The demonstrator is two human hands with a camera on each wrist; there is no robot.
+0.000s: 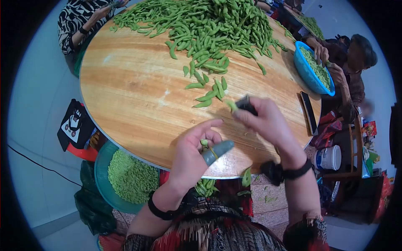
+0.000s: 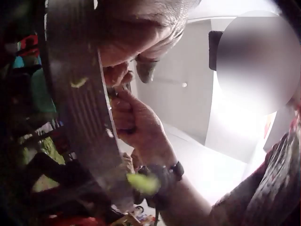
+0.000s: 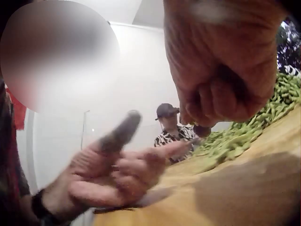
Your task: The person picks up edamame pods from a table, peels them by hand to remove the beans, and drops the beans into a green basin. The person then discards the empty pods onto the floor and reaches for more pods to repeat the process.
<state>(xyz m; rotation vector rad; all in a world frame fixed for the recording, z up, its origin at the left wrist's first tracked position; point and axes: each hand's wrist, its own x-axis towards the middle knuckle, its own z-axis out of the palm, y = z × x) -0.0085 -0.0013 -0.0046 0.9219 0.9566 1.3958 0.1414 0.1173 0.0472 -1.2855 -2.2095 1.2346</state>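
Note:
My left hand (image 1: 189, 155) is near the table's front edge, with its index finger stretched out. The thumb (image 3: 123, 132) sticks out in a grey-green cover, held by a band in the head view. A pale green bean (image 1: 204, 142) shows in the curl of its other fingers. My right hand (image 1: 268, 120) pinches a green soybean pod (image 1: 230, 104) between thumb and a dark-covered finger. In the right wrist view, that hand (image 3: 218, 70) has its fingers curled in. Several loose pods (image 1: 206, 100) lie just beyond both hands on the wooden table (image 1: 134, 83).
A large pod heap (image 1: 209, 25) covers the table's far side. A teal basin (image 1: 100, 175) of shelled beans sits below at left. At right are a blue basket (image 1: 305, 71) of beans and a dark phone (image 1: 309, 113). Other people sit around the table.

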